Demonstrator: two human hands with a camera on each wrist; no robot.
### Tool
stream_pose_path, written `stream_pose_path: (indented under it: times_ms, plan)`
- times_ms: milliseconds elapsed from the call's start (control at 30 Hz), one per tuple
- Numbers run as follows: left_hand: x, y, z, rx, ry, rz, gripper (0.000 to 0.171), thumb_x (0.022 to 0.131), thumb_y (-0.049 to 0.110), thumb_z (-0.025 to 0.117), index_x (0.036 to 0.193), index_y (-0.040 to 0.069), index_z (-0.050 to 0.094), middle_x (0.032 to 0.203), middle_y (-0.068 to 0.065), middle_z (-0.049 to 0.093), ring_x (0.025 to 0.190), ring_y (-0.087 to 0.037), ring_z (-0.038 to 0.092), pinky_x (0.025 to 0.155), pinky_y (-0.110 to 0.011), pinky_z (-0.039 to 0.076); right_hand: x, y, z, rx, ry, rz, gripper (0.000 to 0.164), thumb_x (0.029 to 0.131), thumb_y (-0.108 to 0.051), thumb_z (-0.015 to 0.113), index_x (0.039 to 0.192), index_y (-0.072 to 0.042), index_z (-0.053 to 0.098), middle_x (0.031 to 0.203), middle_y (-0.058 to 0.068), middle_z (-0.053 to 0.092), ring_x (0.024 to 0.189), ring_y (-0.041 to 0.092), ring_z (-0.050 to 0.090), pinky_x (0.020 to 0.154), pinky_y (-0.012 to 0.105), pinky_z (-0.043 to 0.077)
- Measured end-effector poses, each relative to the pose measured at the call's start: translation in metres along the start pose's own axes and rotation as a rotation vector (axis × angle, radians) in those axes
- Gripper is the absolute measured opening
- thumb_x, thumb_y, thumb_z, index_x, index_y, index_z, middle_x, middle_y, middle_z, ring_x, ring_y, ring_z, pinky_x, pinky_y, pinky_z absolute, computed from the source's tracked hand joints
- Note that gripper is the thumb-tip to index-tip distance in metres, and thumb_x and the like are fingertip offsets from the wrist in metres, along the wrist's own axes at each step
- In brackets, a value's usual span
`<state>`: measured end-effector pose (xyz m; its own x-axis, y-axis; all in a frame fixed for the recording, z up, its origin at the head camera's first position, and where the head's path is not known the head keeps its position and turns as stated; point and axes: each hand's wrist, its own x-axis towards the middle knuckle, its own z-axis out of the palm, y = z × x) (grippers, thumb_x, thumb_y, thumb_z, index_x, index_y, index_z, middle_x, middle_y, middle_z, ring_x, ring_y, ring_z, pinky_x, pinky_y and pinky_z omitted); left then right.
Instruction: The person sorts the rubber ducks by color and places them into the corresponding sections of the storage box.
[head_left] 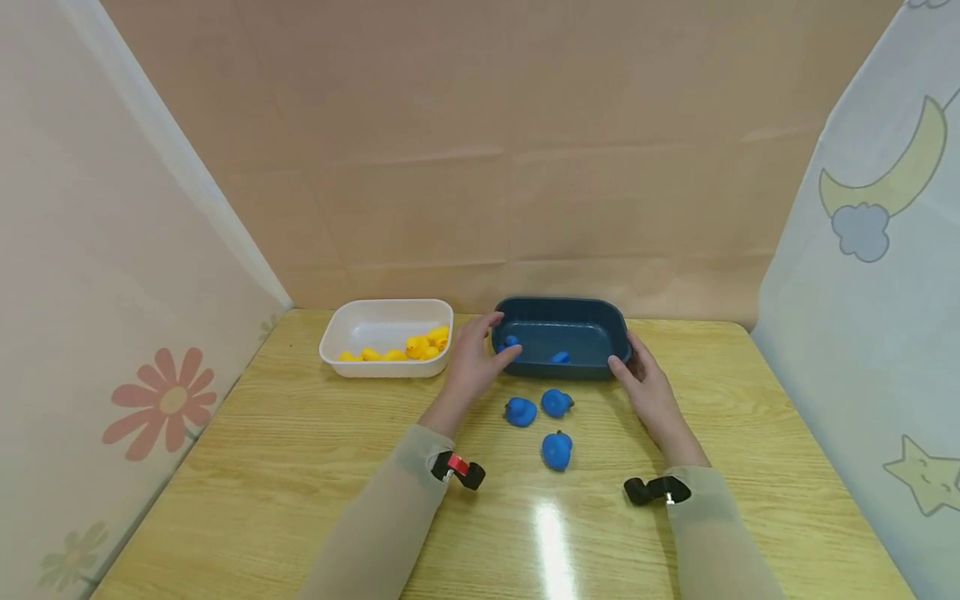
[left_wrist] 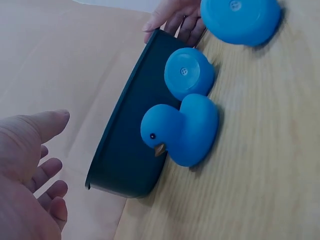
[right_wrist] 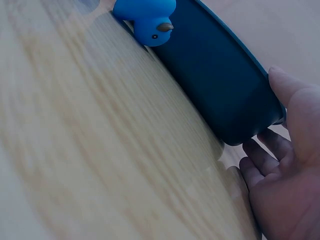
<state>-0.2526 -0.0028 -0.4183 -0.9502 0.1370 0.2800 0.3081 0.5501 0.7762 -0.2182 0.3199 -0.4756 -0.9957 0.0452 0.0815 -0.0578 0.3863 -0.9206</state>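
My right hand (head_left: 651, 396) holds the right end of a dark blue-green plastic bin (head_left: 570, 372), thumb at the rim and fingers curled by its outer wall. Close to the bin's left end, my left hand (head_left: 474, 357) has its thumb and fingers apart, with nothing between them in the left wrist view. Inside the bin are a blue rubber duck (head_left: 512, 341) at the left and a blue piece (head_left: 560, 357) near the front wall, partly hidden. On the table before it lie three blue ducks: one upright (head_left: 521, 412), one tipped over (head_left: 557, 403) and one nearest me (head_left: 557, 451).
A white bin (head_left: 382, 372) with several yellow ducks (head_left: 417, 346) stands left of the dark bin. Brown paper (head_left: 502, 167) rises behind the wooden table (head_left: 300, 467). Patterned cloths hang at the left (head_left: 112, 250) and right (head_left: 840, 350).
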Motion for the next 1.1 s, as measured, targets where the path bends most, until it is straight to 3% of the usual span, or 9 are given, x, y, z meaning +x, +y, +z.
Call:
stream_pose_path:
  times_ms: [200,433,600,800,1100]
  plan:
    - [-0.017,-0.002,-0.004,-0.060,-0.011,0.038,0.065,0.099,0.026,0.088,0.156,0.010,0.061,0.152,-0.011,0.062,0.132,-0.037,0.059,0.111,-0.049,0.053,-0.001,0.000,0.000,0.001,0.001,0.000,0.083,0.115,-0.044,0.060,0.180,-0.024,0.012,0.182,0.018,0.016,0.166,0.043,0.020,0.131,0.062,0.023]
    - [-0.035,-0.002,-0.007,-0.050,-0.030,0.053,0.066,0.097,0.025,0.090,0.155,0.011,0.062,0.147,-0.009,0.065,0.130,-0.036,0.060,0.106,-0.049,0.054,0.000,-0.003,-0.001,-0.008,-0.009,0.002,0.082,0.116,-0.042,0.059,0.180,-0.024,0.011,0.182,0.019,0.014,0.166,0.043,0.019,0.131,0.060,0.023]
    - [-0.046,-0.003,-0.007,-0.038,-0.072,0.058,0.066,0.097,0.026,0.090,0.155,0.012,0.062,0.147,-0.006,0.066,0.128,-0.031,0.057,0.104,-0.048,0.053,0.002,0.000,-0.002,-0.020,-0.011,0.021,0.081,0.117,-0.038,0.058,0.180,-0.022,0.010,0.182,0.020,0.013,0.166,0.045,0.018,0.131,0.061,0.022]
    - [-0.056,-0.011,-0.006,-0.069,-0.116,0.099,0.065,0.097,0.021,0.090,0.154,0.007,0.062,0.145,-0.010,0.067,0.129,-0.036,0.059,0.109,-0.051,0.051,-0.003,-0.005,-0.003,-0.004,-0.020,0.025,0.082,0.116,-0.041,0.059,0.180,-0.024,0.010,0.183,0.017,0.013,0.167,0.042,0.018,0.132,0.059,0.022]
    - [-0.066,-0.022,0.002,-0.072,-0.206,0.070,0.066,0.097,0.030,0.090,0.155,0.016,0.062,0.147,-0.005,0.066,0.131,-0.030,0.058,0.111,-0.048,0.051,-0.009,-0.009,-0.007,0.016,-0.024,0.010,0.084,0.115,-0.045,0.060,0.179,-0.026,0.010,0.183,0.017,0.013,0.166,0.043,0.018,0.131,0.060,0.024]
